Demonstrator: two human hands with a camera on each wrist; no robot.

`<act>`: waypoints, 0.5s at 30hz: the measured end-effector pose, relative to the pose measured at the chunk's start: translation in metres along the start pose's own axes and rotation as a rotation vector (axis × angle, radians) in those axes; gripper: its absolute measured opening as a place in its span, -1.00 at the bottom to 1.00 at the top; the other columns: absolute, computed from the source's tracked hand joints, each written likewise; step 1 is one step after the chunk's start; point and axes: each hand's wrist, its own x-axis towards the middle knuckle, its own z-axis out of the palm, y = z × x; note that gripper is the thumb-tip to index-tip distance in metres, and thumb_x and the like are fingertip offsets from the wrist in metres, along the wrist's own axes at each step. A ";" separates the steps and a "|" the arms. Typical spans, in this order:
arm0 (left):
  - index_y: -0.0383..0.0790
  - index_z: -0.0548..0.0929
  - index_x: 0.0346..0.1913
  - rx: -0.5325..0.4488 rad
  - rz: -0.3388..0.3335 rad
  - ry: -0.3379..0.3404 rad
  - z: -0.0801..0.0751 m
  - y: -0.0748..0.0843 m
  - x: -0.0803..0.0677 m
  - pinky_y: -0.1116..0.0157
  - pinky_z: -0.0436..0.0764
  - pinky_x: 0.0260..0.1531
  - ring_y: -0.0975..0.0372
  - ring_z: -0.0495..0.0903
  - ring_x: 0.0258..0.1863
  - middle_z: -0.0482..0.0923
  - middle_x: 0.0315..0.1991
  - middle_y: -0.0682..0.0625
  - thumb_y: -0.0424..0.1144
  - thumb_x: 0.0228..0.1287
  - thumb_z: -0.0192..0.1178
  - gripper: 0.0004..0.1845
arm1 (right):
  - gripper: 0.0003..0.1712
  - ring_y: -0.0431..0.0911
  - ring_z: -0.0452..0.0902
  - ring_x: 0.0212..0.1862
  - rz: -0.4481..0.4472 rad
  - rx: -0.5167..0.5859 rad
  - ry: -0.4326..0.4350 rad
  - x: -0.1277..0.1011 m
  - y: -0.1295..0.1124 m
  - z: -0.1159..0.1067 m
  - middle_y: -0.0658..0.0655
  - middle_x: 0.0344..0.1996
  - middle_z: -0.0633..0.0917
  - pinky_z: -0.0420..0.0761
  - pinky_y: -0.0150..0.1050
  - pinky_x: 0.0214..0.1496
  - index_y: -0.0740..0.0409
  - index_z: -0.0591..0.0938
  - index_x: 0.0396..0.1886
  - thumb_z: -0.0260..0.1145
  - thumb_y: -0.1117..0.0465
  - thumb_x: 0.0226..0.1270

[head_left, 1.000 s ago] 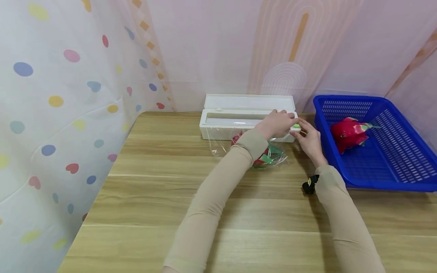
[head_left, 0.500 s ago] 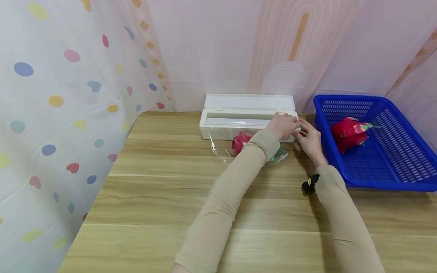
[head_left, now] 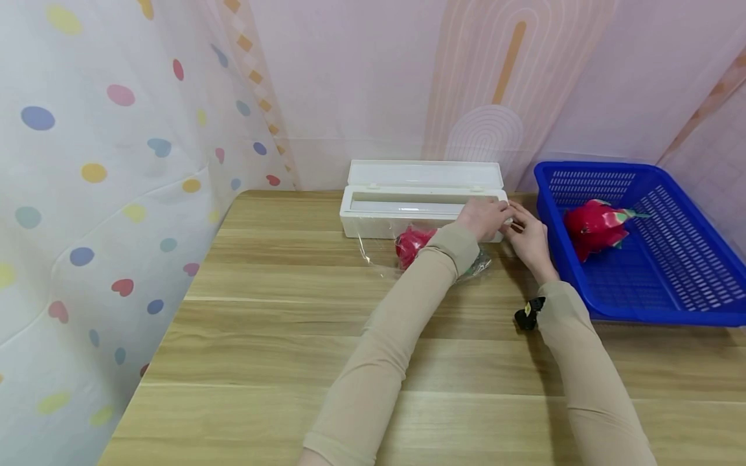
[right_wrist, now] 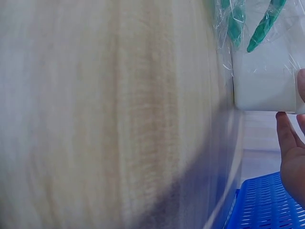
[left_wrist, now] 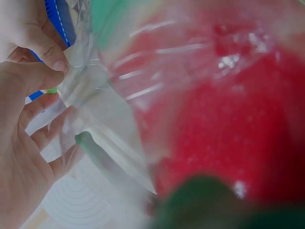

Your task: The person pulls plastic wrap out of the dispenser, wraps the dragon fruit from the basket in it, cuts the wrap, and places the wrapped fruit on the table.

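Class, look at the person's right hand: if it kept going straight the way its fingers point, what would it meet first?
Probably the white dispenser box: the right hand points at its right end, beside the left hand. Depth is unclear.

Matt wood-grain table (head_left: 280,336); smooth white plastic dispenser box (head_left: 408,200); glossy, crinkled clear film (left_wrist: 109,119) over waxy red dragon fruit (head_left: 412,244); perforated blue plastic basket (head_left: 670,285).

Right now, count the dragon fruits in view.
2: one dragon fruit in the blue basket, one wrapped dragon fruit on the table under the left forearm. None seems hidden.
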 end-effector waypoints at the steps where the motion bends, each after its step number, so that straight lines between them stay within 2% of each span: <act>1: 0.17 0.12 0.45 0.006 -0.003 0.004 0.000 0.000 0.000 0.35 0.50 0.20 0.34 0.28 0.35 0.22 0.39 0.20 -0.05 0.52 -0.20 -0.51 | -0.53 0.19 0.45 0.25 -0.001 0.000 0.001 0.000 0.000 0.000 0.25 0.32 0.44 0.51 0.03 0.22 0.36 0.51 0.19 0.27 0.34 0.29; 10: 0.19 0.17 0.43 -0.007 -0.041 -0.002 -0.001 0.005 -0.003 0.32 0.49 0.21 0.34 0.27 0.35 0.20 0.40 0.23 0.01 0.53 -0.29 -0.54 | -0.53 0.18 0.48 0.22 0.000 -0.016 0.006 0.001 -0.003 0.000 0.28 0.29 0.46 0.52 0.00 0.19 0.42 0.49 0.18 0.23 0.44 0.24; 15: 0.26 0.13 0.44 0.011 -0.061 -0.022 -0.001 0.005 -0.002 0.32 0.48 0.22 0.36 0.24 0.37 0.15 0.42 0.27 -0.06 0.54 -0.26 -0.53 | -0.50 0.17 0.48 0.22 0.029 -0.020 -0.004 0.001 -0.004 -0.001 0.26 0.30 0.45 0.51 0.00 0.20 0.39 0.47 0.21 0.25 0.42 0.25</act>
